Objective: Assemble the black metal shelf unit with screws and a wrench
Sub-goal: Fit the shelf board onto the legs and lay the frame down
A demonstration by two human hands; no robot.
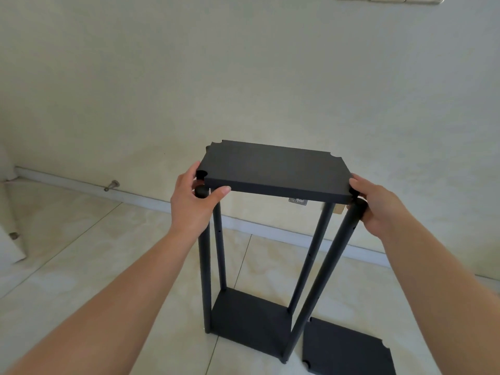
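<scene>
Black shelf panel (273, 169) gripped by left hand (193, 203) and right hand (378, 209) atop posts (328, 255).

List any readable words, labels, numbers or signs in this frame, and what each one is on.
None can be read.
Small grey plate on the wall, just under the top shelf panel: markings too small and blurred to read.
Black shelf parts: no print visible.

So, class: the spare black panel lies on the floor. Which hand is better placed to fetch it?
Right hand: the spare panel lies on the floor on its side, beside the frame; the left hand would have to cross the posts.
</scene>
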